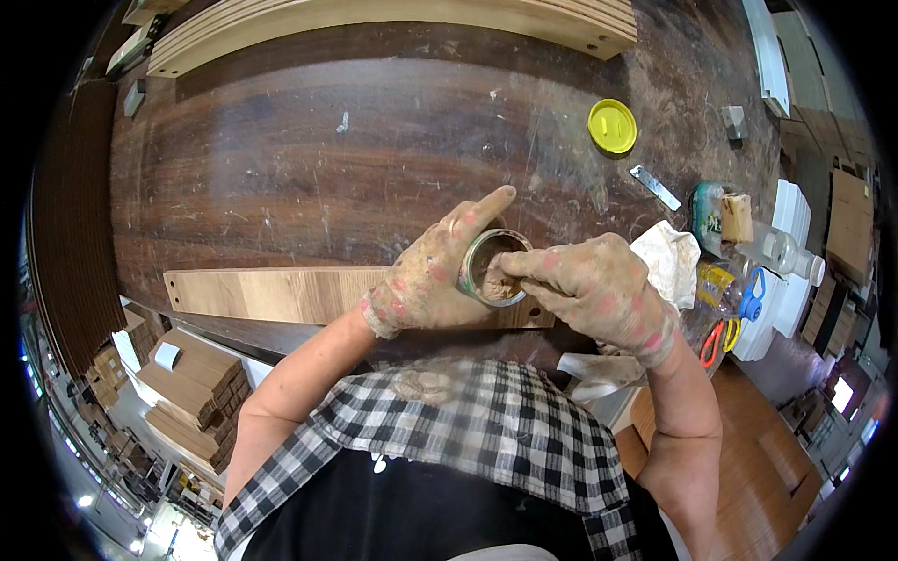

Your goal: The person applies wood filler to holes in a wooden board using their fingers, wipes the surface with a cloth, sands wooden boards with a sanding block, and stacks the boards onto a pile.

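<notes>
Over the board's (271, 292) right half, your left hand (432, 266) grips the jar (481, 256), and your right hand (594, 290) pinches paste (498, 281) inside it. The lid (613, 126) is already off, well apart on the table (281, 168); scooping looks only partly done.

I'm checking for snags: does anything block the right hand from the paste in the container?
Nothing visible does: the right hand reaches into the open container, at the paste; the yellow lid lies apart.

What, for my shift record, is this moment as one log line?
left grip: around can | right grip: at can's mouth | plank: lying on table | yellow lid: on table
</notes>
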Demonstrator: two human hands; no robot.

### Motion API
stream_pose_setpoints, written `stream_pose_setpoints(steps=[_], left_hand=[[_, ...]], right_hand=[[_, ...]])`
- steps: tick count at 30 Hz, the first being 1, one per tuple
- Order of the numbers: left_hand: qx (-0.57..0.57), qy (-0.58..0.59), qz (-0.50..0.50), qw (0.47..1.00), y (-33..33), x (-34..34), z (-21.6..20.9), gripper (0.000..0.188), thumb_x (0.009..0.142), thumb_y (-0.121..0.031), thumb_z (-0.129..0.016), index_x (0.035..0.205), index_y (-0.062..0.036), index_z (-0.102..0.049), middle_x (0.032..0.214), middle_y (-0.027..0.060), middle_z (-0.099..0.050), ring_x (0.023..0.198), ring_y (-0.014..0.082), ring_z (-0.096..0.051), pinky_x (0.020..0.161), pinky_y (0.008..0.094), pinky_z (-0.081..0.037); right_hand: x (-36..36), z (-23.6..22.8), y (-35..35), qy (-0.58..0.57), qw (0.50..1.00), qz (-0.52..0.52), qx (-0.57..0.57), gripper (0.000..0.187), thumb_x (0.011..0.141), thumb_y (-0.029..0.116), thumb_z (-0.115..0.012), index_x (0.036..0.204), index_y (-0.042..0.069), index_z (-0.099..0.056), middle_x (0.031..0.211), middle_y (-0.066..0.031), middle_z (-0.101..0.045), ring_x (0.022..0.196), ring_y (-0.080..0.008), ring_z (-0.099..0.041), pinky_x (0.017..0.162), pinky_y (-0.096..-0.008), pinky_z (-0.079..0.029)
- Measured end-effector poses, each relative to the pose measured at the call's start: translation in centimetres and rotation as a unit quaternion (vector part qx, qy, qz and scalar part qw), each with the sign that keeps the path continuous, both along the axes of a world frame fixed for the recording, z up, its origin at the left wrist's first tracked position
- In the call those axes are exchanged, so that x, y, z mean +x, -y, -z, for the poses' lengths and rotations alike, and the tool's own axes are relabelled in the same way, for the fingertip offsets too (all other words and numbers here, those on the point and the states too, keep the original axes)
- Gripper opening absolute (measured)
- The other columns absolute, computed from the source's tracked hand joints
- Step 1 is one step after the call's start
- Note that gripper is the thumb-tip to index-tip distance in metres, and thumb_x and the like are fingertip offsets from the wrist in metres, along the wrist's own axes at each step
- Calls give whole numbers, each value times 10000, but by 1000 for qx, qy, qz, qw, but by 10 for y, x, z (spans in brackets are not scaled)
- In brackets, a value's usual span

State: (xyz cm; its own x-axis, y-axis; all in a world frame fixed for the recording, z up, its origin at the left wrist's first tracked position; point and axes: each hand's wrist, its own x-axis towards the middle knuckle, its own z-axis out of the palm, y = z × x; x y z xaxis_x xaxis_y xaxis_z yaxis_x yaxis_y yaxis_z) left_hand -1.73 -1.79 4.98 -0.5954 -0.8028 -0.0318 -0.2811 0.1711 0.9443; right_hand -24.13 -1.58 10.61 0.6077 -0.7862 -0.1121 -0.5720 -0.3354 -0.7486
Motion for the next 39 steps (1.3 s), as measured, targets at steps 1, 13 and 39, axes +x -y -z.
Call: stream_pose_setpoints(steps=[1, 13, 39], left_hand=[[-3, 4, 1, 1000, 0, 0, 0, 1051, 692, -190, -886, 1544, -28, -292, 1278, 216, -572, 1171, 366, -597, 997, 432, -506], [-48, -10, 0, 999, 2, -2, -2, 1046, 685, -198, -898, 1531, -24, -308, 1190, 214, -615, 1053, 375, -641, 908, 447, -541], [-44, -35, 10, 998, -7, 0, 7, 1015, 724, -191, -875, 1547, -43, -300, 1158, 185, -630, 1062, 355, -634, 920, 442, -534]], right_hand=[[1, 2, -1, 15, 1000, 1, 9, 157, 866, 124, -678, 1022, 130, -690, 791, -112, -697, 705, -311, -697, 594, -405, -547], [0, -16, 11, -72, 995, -71, 14, 237, 845, 98, -733, 1082, 103, -724, 827, -112, -721, 745, -283, -719, 612, -357, -563], [5, -11, 14, -31, 993, -106, 50, 100, 788, 93, -692, 882, 63, -673, 749, -154, -682, 731, -347, -702, 625, -439, -551]])
